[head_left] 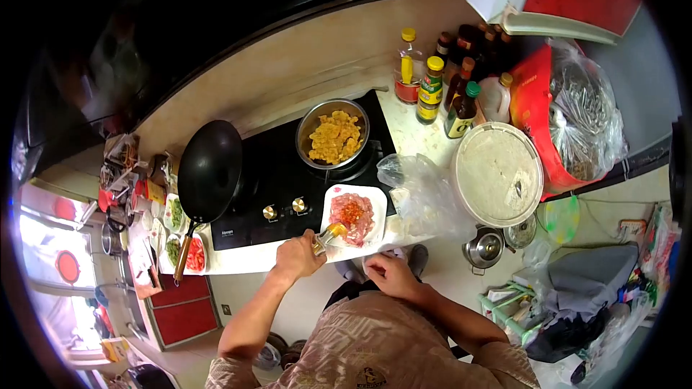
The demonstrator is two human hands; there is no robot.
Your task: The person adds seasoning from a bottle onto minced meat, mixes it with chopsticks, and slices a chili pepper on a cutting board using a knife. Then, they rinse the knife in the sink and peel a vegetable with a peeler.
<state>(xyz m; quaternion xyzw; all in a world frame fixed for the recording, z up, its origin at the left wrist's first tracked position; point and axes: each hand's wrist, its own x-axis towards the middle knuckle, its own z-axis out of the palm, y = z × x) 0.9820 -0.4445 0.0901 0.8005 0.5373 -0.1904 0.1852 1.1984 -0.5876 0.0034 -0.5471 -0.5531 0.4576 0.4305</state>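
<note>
My left hand (298,256) is wrapped around a small glass jar (329,238) with orange-yellow contents, tilted with its mouth over a white plate (378,199). On that plate lies a pile of raw pink meat pieces (353,229), topped with orange-red seasoning. My right hand (389,274) is at the counter's front edge, just below the plate, with its fingers curled; whatever it may hold is hidden. Behind the plate, a steel bowl (301,145) of cooked yellow egg pieces (336,137) rests on the black cooktop (267,173). A black wok (211,166) sits on the left burner.
Sauce bottles (430,91) stand at the back right. A white round lidded bucket (499,173) and a crumpled plastic bag (425,191) are right of the plate. Chopped red vegetables (195,253) lie beside the wok's wooden handle (184,253), which overhangs the counter edge.
</note>
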